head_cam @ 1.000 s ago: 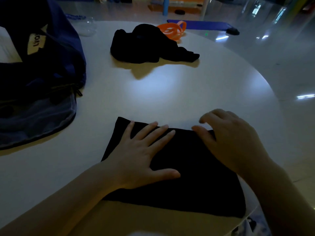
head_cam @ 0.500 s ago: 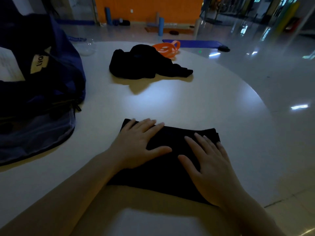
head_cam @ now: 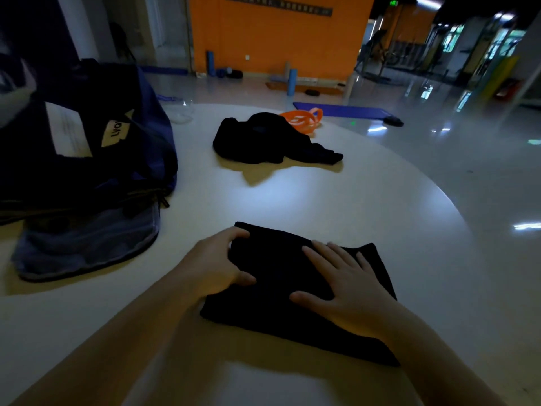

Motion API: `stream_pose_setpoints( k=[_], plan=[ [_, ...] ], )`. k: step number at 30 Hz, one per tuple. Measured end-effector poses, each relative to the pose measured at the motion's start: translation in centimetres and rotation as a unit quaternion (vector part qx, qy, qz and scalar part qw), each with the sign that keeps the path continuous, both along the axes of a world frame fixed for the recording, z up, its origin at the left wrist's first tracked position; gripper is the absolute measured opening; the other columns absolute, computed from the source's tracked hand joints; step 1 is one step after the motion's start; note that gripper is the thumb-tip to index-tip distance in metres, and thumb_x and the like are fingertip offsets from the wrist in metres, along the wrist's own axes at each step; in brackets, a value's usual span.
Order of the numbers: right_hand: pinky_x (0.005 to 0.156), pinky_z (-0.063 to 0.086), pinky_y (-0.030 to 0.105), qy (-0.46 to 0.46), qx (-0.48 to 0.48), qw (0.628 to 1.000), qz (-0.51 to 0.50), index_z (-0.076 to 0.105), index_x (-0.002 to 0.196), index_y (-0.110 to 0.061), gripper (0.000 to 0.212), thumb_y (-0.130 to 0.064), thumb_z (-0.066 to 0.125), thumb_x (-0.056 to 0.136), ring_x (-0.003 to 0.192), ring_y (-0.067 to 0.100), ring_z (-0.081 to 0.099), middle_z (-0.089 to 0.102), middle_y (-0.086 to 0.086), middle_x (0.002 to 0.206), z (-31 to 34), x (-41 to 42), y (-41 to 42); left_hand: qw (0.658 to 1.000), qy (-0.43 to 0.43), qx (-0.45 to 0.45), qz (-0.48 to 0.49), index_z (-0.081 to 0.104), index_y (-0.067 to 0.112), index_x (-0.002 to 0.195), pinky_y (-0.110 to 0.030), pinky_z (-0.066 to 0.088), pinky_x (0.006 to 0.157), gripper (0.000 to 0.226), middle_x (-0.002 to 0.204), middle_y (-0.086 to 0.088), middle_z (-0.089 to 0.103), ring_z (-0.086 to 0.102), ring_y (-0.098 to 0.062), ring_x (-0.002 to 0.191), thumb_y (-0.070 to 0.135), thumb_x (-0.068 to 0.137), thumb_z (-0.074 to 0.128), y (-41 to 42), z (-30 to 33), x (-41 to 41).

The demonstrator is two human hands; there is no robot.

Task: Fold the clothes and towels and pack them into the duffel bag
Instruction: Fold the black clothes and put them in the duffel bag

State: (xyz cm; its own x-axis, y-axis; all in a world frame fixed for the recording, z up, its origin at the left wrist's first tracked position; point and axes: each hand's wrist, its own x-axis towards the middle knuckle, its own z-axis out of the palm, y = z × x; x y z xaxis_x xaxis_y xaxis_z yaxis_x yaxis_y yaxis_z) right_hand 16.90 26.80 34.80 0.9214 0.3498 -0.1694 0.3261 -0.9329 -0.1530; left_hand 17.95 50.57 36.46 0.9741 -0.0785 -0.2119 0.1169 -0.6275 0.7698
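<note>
Because the folded black cloth must stay neat, the right hand lies flat on it with straight fingers, while the left hand curls around its left edge. Further off, the duffel bag sits left, and another black cloth waits unfolded.

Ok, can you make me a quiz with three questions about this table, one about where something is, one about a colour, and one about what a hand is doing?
1. Where is the bag?
A. left of the table
B. right
C. on the floor

2. What colour are the bands behind the crumpled cloth?
A. green
B. orange
C. white

3. What is the right hand doing?
A. lying flat on the folded cloth
B. holding the bag
C. lifted in the air

Answers: A, the bag sits at the left edge. B, they glow orange. A, its fingers are spread on the cloth, while the left hand grips the cloth's edge.
</note>
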Motion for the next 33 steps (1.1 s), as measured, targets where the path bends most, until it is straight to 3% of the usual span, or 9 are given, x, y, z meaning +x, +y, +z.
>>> stream_pose_setpoints(
  k=[5, 10, 17, 21, 23, 26, 28, 32, 33],
  plan=[
    [0.118, -0.008, 0.045, -0.048, 0.004, 0.999, 0.010, -0.008, 0.148, -0.043, 0.113, -0.093, -0.020, 0.048, 0.143, 0.003, -0.016, -0.012, -0.020, 0.157, -0.7, -0.4, 0.2, 0.989, 0.084, -0.121, -0.022, 0.056, 0.037, 0.123, -0.028, 0.057, 0.078, 0.062, 0.112, -0.002, 0.060, 0.064, -0.019, 0.097, 0.005, 0.074, 0.079, 0.9, 0.7, 0.4],
    [0.119, -0.005, 0.045, -0.057, 0.004, 0.998, 0.030, -0.002, 0.150, -0.042, 0.117, -0.093, -0.021, 0.046, 0.145, 0.005, -0.010, -0.006, -0.018, 0.158, -0.9, 0.7, 1.2, 0.960, 0.089, -0.265, -0.005, 0.061, 0.033, 0.118, -0.033, 0.058, 0.080, 0.060, 0.116, -0.006, 0.062, 0.068, -0.023, 0.098, -0.002, 0.072, 0.075, 1.8, 0.7, -1.0],
    [0.118, -0.007, 0.046, -0.047, 0.016, 0.997, 0.063, -0.001, 0.150, -0.041, 0.099, -0.084, -0.003, 0.060, 0.146, 0.008, -0.008, -0.004, -0.015, 0.159, -0.6, 1.3, 4.3, 0.977, -0.015, -0.205, 0.052, 0.045, 0.040, 0.134, -0.019, 0.054, 0.070, 0.077, 0.114, 0.008, 0.054, 0.059, -0.010, 0.097, 0.000, 0.075, 0.075, 2.9, 1.3, -3.1],
    [0.118, -0.006, 0.048, -0.049, 0.029, 0.996, 0.071, 0.001, 0.150, -0.039, 0.097, -0.085, 0.002, 0.065, 0.146, 0.011, -0.006, 0.000, -0.013, 0.160, -0.7, 0.4, 6.8, 0.971, 0.006, -0.232, 0.056, 0.046, 0.033, 0.138, -0.024, 0.055, 0.062, 0.078, 0.108, 0.000, 0.058, 0.064, -0.021, 0.092, -0.002, 0.074, 0.074, 3.9, 4.0, -3.8],
    [0.119, 0.004, 0.048, -0.081, 0.101, 0.989, 0.067, 0.014, 0.150, -0.038, 0.083, -0.082, 0.019, 0.080, 0.145, 0.011, 0.009, 0.016, -0.011, 0.157, -0.3, 0.1, 7.6, 0.960, 0.013, -0.270, 0.071, 0.047, 0.027, 0.138, -0.029, 0.054, 0.065, 0.074, 0.105, -0.004, 0.059, 0.064, -0.024, 0.091, -0.002, 0.075, 0.071, 3.9, 5.3, -3.9],
    [0.101, 0.040, 0.033, -0.199, 0.336, 0.921, -0.003, 0.050, 0.131, -0.031, 0.050, -0.055, 0.043, 0.088, 0.115, 0.003, 0.048, 0.054, -0.012, 0.124, 0.0, -1.3, 7.6, 0.944, 0.012, -0.316, 0.098, 0.051, 0.023, 0.135, -0.033, 0.052, 0.070, 0.071, 0.111, -0.009, 0.062, 0.062, -0.027, 0.099, 0.005, 0.070, 0.070, 3.6, 6.8, -4.0],
    [0.081, 0.048, 0.023, -0.146, 0.481, 0.862, -0.066, 0.051, 0.121, -0.037, 0.026, -0.045, 0.043, 0.097, 0.091, 0.001, 0.058, 0.061, -0.014, 0.103, 0.2, -2.4, 7.3, 0.945, 0.004, -0.316, 0.082, 0.050, 0.025, 0.136, -0.033, 0.054, 0.071, 0.065, 0.113, -0.006, 0.062, 0.062, -0.024, 0.101, 0.005, 0.077, 0.068, 2.3, 7.0, -3.9],
    [0.070, 0.053, 0.025, -0.004, 0.656, 0.742, -0.142, 0.046, 0.123, -0.037, 0.046, -0.060, 0.033, 0.086, 0.083, 0.012, 0.068, 0.066, -0.001, 0.100, 1.6, -3.1, 5.4, 0.974, 0.007, -0.224, -0.018, 0.040, 0.037, 0.140, -0.027, 0.055, 0.076, 0.060, 0.117, 0.004, 0.059, 0.062, -0.015, 0.099, 0.014, 0.089, 0.063, -2.5, 6.3, -4.0],
    [0.065, 0.052, 0.023, 0.015, 0.666, 0.731, -0.147, 0.045, 0.124, -0.035, 0.048, -0.062, 0.032, 0.086, 0.077, 0.011, 0.069, 0.067, -0.002, 0.095, 2.3, -3.1, 4.8, 0.979, 0.005, -0.201, -0.041, 0.034, 0.040, 0.143, -0.023, 0.054, 0.074, 0.063, 0.122, 0.007, 0.055, 0.060, -0.011, 0.099, 0.020, 0.090, 0.063, -3.5, 5.8, -3.9]
  ],
)
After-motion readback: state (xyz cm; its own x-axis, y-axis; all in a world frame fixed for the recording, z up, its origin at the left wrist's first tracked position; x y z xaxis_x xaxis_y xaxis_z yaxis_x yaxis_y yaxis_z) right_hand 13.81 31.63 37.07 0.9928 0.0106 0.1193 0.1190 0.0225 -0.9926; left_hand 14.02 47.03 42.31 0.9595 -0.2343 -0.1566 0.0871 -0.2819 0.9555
